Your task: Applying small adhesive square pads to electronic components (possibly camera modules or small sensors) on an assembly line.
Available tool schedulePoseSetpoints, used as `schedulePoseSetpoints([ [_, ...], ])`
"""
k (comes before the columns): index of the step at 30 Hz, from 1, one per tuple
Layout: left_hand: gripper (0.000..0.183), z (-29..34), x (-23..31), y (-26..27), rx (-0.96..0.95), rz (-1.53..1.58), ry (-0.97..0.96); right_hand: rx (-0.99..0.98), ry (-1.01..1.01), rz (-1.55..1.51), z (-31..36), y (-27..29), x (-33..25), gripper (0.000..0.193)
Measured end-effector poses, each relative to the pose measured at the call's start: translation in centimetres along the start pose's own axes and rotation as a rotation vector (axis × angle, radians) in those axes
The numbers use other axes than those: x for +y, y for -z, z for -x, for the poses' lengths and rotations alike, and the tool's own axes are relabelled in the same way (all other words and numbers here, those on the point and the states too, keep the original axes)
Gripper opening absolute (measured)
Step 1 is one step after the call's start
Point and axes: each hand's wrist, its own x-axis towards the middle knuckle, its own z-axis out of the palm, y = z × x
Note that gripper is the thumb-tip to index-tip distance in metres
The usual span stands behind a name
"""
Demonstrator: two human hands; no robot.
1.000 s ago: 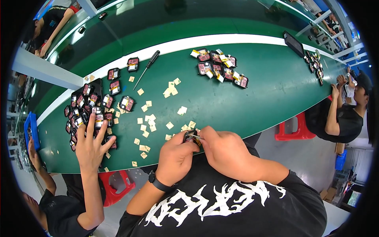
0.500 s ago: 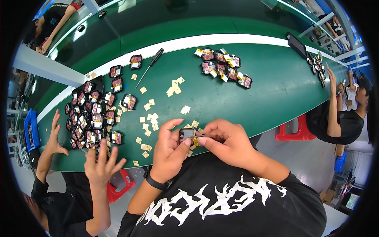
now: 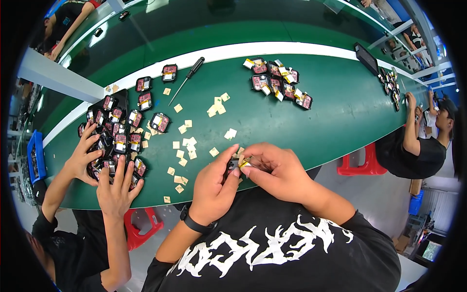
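The thing in work is a small, rounded-square black plastic casing [image 3: 232, 165], held just over the near edge of the green tabletop [image 3: 335, 104], in front of the person's chest. Its outer wall is dark, and a greyish face shows between the fingers; much of it is covered, so its inside cannot be made out. At its right side sits a small flat piece in silvery white and bright yellow [image 3: 245, 163], its outline partly covered by fingertips.

The left hand [image 3: 211, 187] is closed around the casing, thumb lying across the near side and fingers behind. The right hand [image 3: 278, 173] has its thumb and bent fingers together on the yellow-and-white piece, right beside the casing.

Beyond the hands, thin cream-coloured square pads [image 3: 213, 152] lie scattered. Farther off is a group of black casings with pinkish-red inner boards and white-and-yellow pieces [image 3: 276, 82]. A black-handled screwdriver with a long metal shaft [image 3: 187, 80] lies to the left of that group, well apart from both hands.
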Motion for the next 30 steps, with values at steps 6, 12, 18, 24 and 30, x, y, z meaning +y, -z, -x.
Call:
schedulePoseSetpoints([
  [6,0.044,0.0,-0.4,0.1,0.043,-0.099,-0.080,-0.111,0.075,0.238,-0.4,0.8,-1.9,0.020],
  [12,0.043,-0.1,-0.2,0.1,0.044,-0.110,-0.101,-0.063,0.197,0.369,-0.8,0.7,-0.8,0.015],
  [18,0.044,-0.1,0.1,0.0,0.042,-0.144,-0.121,-0.040,0.169,0.388,-0.4,0.6,-1.1,0.013],
  [24,0.044,-0.1,0.1,0.0,0.012,-0.177,-0.116,-0.050,0.292,0.463,-1.0,0.8,-0.4,0.011],
  [30,0.049,-0.1,-0.2,0.4,-0.025,-0.173,-0.120,-0.096,0.214,0.398,-1.4,0.9,-0.2,0.013],
])
